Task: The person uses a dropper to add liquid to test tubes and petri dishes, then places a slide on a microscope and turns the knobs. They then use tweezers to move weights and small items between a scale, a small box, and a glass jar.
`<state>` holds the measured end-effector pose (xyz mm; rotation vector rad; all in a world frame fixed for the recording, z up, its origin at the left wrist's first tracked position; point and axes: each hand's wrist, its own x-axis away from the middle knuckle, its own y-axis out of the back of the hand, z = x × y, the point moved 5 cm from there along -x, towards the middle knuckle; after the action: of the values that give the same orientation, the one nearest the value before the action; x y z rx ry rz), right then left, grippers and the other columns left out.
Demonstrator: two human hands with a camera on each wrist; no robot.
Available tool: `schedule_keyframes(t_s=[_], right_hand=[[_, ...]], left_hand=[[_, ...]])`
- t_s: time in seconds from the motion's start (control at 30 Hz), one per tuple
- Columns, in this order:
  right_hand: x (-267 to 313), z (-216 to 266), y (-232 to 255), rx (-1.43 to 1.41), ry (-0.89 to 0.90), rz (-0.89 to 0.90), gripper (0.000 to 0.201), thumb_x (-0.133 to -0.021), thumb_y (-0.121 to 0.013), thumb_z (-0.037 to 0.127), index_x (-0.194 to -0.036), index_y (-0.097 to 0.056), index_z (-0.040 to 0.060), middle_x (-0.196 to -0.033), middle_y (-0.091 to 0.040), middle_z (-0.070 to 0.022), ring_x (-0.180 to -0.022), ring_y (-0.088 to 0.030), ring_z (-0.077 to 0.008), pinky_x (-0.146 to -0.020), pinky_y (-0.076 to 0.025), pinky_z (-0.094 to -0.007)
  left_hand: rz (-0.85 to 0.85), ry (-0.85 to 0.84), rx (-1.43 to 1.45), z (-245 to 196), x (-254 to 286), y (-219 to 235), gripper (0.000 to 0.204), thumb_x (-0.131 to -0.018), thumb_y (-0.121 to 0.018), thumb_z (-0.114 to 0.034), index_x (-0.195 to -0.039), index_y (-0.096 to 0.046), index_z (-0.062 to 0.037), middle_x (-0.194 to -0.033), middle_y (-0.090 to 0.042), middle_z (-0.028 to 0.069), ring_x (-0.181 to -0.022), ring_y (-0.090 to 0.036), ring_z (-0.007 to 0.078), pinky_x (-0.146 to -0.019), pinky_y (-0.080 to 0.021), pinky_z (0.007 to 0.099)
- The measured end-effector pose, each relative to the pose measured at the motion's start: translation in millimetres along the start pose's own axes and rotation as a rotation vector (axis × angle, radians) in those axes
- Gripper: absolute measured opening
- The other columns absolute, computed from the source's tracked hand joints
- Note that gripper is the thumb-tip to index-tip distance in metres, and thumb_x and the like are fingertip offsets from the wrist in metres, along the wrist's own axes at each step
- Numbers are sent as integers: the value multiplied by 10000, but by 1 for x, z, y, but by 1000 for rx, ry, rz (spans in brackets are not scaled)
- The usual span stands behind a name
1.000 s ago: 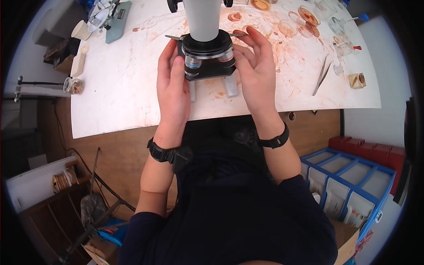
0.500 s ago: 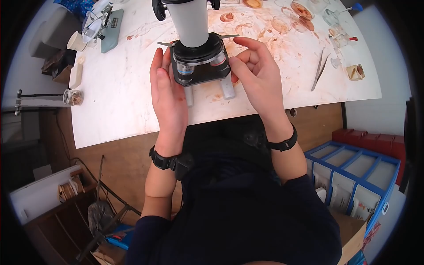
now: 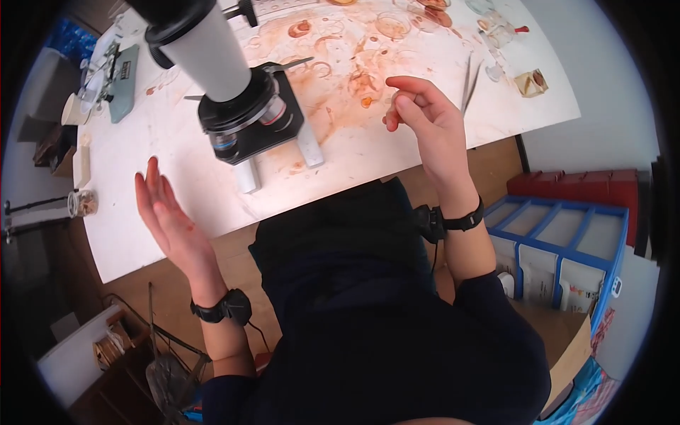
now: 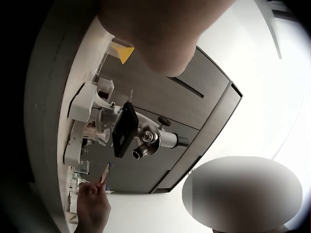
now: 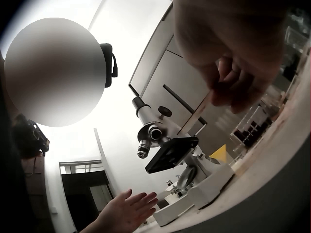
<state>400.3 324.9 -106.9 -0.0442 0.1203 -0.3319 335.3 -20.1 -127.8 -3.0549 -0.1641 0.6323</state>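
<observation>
A white and black microscope (image 3: 221, 67) stands on the table, with its black stage (image 3: 283, 127) under the objectives. My left hand (image 3: 173, 223), fingers straight and palm turned inward, is off to the left of the microscope and holds nothing. In the right wrist view that left hand (image 5: 127, 212) shows spread fingers near the microscope's foot. My right hand (image 3: 438, 131) is to the right of the stage, pinching a thin clear strip, apparently a glass slide (image 4: 105, 173). An orange spot shows on the slide (image 3: 366, 103) in the head view.
Reddish stains cover much of the white table (image 3: 177, 170). Tweezers (image 3: 469, 85) and a small yellowish packet (image 3: 531, 83) lie to the right, with glass dishes (image 3: 393, 25) behind. At the left are a balance (image 3: 122, 85) and a glass jar (image 3: 83, 203).
Both hands have left the sides of the stage. My left hand has drawn back leftward; my right hand has moved away to the right with the slide. The head view has shifted.
</observation>
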Motion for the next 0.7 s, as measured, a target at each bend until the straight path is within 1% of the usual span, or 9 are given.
schedule_keyframes(t_s=[0.03, 0.07, 0.13, 0.27, 0.3, 0.4, 0.43, 0.53, 0.7], right_hand=[[-2, -1, 7, 15, -14, -18, 266, -996, -577, 103, -1230, -615, -19, -852, -629, -26, -777, -605, -115, -769, -493, -271], [-6, 0, 15, 30, -25, -36, 274, -999, -576, 119, -1233, -613, -18, -854, -624, -23, -781, -604, -117, -777, -493, -281], [-15, 3, 29, 80, -35, -64, 275, -998, -579, 133, -1228, -615, -14, -862, -631, -19, -788, -608, -110, -766, -487, -273], [-48, 9, 61, 221, -18, -84, 275, -991, -595, 159, -1216, -624, 3, -873, -653, -13, -800, -618, -96, -743, -473, -254], [-59, 6, 72, 278, -43, -94, 272, -983, -608, 170, -1214, -633, 31, -882, -674, -14, -807, -621, -88, -730, -462, -240], [-88, 4, 95, 363, -106, -131, 266, -974, -622, 172, -1212, -642, 55, -886, -690, -14, -797, -621, -78, -715, -459, -238], [-96, 2, 102, 371, -131, -134, 271, -962, -632, 172, -1211, -643, 68, -915, -696, -10, -778, -617, -70, -694, -448, -230], [-115, -2, 111, 425, -195, -153, 290, -947, -644, 178, -1218, -638, 76, -951, -702, -14, -750, -615, -62, -660, -431, -217], [-140, -16, 116, 420, -269, -161, 292, -936, -653, 185, -1210, -632, 87, -996, -714, -39, -706, -606, -53, -606, -411, -205]], left_hand=[[0, -14, -15, 4, 2, 5, 566, -1089, -317, -307, -1524, -220, 42, -1544, -325, 291, -1474, -299, 331, -1241, -182, 436], [7, -40, -25, 8, 3, 9, 550, -1096, -288, -329, -1527, -239, 11, -1544, -350, 260, -1466, -321, 308, -1232, -188, 434], [3, -48, -62, 8, 5, 9, 554, -1098, -266, -351, -1521, -251, 7, -1536, -363, 260, -1462, -329, 314, -1228, -196, 436], [-12, -59, -84, 8, 6, 5, 545, -1097, -246, -352, -1510, -268, 3, -1523, -387, 253, -1454, -341, 321, -1225, -203, 438], [-18, -58, -94, 7, 6, 4, 542, -1098, -244, -350, -1507, -271, 3, -1521, -392, 251, -1453, -343, 321, -1223, -207, 438], [-24, -66, -121, 8, 8, 4, 529, -1096, -241, -334, -1499, -279, 7, -1515, -402, 247, -1445, -355, 321, -1219, -219, 440], [-26, -69, -131, 8, 8, 5, 525, -1095, -241, -328, -1496, -281, 8, -1513, -404, 247, -1442, -360, 320, -1217, -223, 440], [-21, -59, -130, 7, 9, 5, 509, -1090, -242, -298, -1489, -289, 14, -1501, -415, 253, -1429, -378, 323, -1213, -236, 442], [-27, -49, -110, 8, 9, 5, 498, -1082, -246, -272, -1480, -305, 21, -1483, -428, 269, -1416, -394, 330, -1207, -247, 442]])
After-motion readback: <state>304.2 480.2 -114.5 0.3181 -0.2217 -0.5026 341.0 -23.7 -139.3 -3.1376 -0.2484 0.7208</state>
